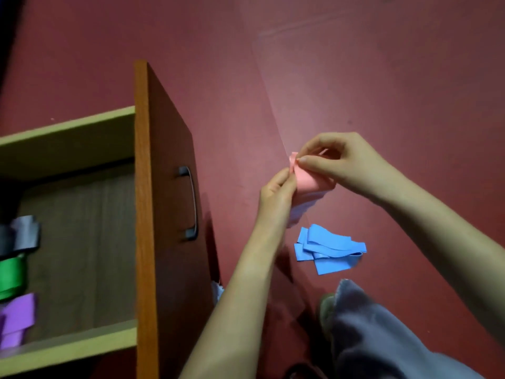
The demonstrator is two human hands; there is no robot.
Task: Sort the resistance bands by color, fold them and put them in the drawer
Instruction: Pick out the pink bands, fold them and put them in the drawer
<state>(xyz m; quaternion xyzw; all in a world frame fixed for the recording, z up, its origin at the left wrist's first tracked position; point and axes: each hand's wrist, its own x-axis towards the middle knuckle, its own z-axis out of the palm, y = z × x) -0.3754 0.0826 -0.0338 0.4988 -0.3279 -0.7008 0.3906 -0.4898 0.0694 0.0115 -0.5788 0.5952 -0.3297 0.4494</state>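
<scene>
Both hands hold a pink resistance band (307, 183) above the red floor, right of the open drawer (82, 149). My left hand (276, 195) pinches its lower left edge; my right hand (344, 162) pinches its top from the right. The band looks bunched or partly folded between the fingers. Just below the hands, several blue bands (328, 248) lie in a loose pile on the floor. Inside the drawer, along its left side, sit a grey band (24, 236), a green band (12, 277) and a purple band (17, 318), each bundled.
The drawer's wooden front panel (164, 214) with a metal handle (191, 203) stands between the drawer and my hands. My knee in grey fabric (382, 337) is at the bottom right. Red floor (355, 64) stretches beyond the hands.
</scene>
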